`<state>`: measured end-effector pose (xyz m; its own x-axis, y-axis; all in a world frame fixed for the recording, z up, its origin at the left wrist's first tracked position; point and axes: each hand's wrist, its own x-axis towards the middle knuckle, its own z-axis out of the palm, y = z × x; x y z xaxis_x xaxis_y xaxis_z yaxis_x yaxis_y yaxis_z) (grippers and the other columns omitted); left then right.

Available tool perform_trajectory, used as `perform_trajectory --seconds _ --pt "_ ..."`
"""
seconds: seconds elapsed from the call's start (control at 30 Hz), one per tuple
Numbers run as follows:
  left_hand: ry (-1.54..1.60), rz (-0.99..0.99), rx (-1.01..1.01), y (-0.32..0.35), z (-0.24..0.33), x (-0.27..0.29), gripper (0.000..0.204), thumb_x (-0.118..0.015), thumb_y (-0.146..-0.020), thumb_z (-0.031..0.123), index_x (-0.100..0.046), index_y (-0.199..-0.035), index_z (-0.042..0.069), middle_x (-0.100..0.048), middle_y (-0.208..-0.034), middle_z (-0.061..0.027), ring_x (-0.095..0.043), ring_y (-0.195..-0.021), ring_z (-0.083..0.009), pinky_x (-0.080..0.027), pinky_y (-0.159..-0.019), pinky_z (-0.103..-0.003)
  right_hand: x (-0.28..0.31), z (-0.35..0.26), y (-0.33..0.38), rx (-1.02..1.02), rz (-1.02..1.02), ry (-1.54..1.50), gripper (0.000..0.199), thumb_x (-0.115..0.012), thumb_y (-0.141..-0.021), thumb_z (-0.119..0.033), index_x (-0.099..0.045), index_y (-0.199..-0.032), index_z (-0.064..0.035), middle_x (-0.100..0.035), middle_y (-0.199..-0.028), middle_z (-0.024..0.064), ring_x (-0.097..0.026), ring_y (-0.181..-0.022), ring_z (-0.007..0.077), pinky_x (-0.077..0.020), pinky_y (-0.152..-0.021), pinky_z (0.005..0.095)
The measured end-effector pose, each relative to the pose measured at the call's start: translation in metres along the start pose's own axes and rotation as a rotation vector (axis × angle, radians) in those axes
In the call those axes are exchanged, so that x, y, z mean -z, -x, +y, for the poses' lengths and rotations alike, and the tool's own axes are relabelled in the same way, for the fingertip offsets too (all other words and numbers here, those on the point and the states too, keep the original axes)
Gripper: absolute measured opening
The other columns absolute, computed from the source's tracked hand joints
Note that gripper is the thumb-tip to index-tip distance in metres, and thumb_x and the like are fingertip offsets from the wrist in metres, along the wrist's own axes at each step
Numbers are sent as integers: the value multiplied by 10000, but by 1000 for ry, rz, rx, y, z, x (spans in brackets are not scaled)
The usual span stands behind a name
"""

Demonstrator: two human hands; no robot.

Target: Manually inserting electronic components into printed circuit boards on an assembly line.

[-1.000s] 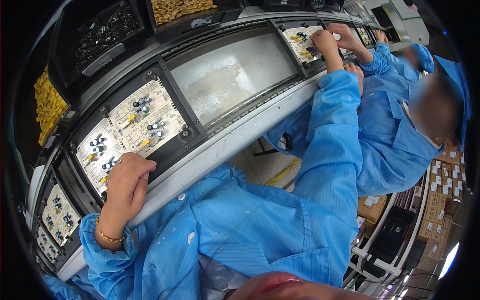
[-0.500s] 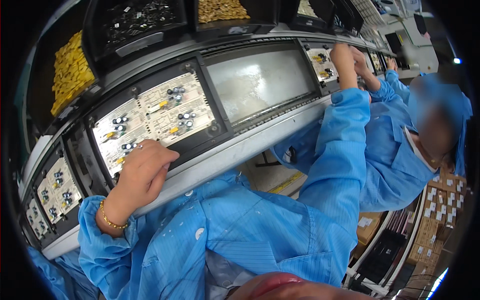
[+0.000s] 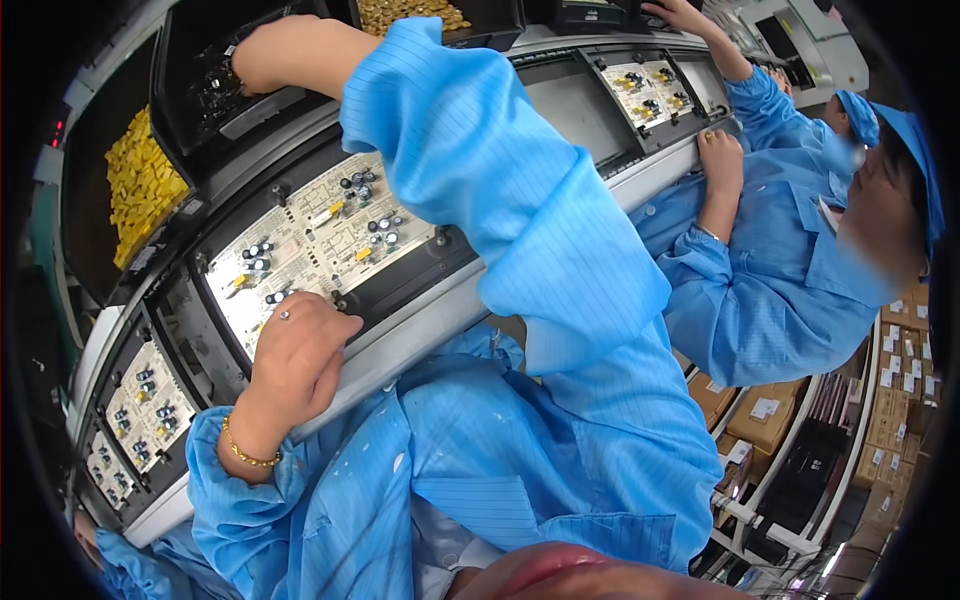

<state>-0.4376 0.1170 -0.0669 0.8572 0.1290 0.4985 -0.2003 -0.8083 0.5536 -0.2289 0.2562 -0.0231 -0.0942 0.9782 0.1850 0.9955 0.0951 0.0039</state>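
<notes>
My left hand [image 3: 300, 350] is closed, its fingers curled down at the near edge of a pale circuit board [image 3: 320, 235]. Whatever may be under those fingers is hidden. Round black capacitors and yellow block-shaped components stand on the board, which lies in a black carrier frame [image 3: 400, 275]. My right hand [image 3: 290, 55] reaches across into a black bin [image 3: 185, 105] of small dark, shiny parts. Its fingers are bent together among the parts; their tips are hidden, so I cannot make out what they grip. My right sleeve covers the board's far right corner.
A bin of yellow components [image 3: 145, 190] stands left; another holds brownish-yellow parts [image 3: 410, 15]. More loaded boards [image 3: 148, 405] sit along the metal rail [image 3: 400, 340]. A co-worker [image 3: 770, 250] in blue stands right, one hand on the rail, another at a bin. Cartons [image 3: 765, 410] fill a rack.
My right hand has swung left from the neighbouring board on the right into the bin of dark parts. My left hand stays at the board. The co-worker's hands have moved apart.
</notes>
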Motion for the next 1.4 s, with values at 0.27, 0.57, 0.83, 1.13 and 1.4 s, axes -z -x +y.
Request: perform_trajectory --seconds 0.27,0.57,0.83,1.13,1.4 --pt "-7 25 -60 15 -5 2 348 -550 -529 -88 -560 -870 -20 -543 -734 -124 -528 -672 -298 -442 -627 -383 -26 -8 -18 30 -62 90 194 -521 -768 -126 -669 -890 -94 -646 -940 98 -626 -873 260 -496 -705 381" --pt "-20 31 -92 17 -4 5 328 -555 -539 -79 -563 -861 -20 -541 -724 -120 -524 -655 -292 -446 -631 -378 -24 -10 -26 -16 -43 57 229 -529 -771 -131 -660 -947 -64 -636 -965 137 -615 -914 263 -498 -733 345" --pt "-19 63 -72 31 -7 8 304 -553 -546 -79 -566 -845 -22 -538 -714 -112 -521 -634 -281 -448 -623 -376 64 -11 53 289 829 -321 171 -507 -737 -138 -550 -761 25 -586 -656 203 -588 -600 360 -473 -559 400" --pt "-2 57 -130 29 -9 7 313 -558 -548 -86 -563 -853 -19 -539 -707 -107 -522 -627 -279 -445 -598 -370 41 262 315 -954 463 246 270 -437 -841 -234 -585 -877 -11 -607 -814 222 -592 -792 374 -463 -693 456" --pt "-2 76 -110 34 -6 7 336 -538 -525 -94 -560 -853 -20 -533 -702 -117 -523 -629 -285 -441 -604 -373 -13 216 341 -916 363 283 190 -486 -827 -224 -583 -873 -67 -625 -793 175 -597 -767 355 -453 -684 460"
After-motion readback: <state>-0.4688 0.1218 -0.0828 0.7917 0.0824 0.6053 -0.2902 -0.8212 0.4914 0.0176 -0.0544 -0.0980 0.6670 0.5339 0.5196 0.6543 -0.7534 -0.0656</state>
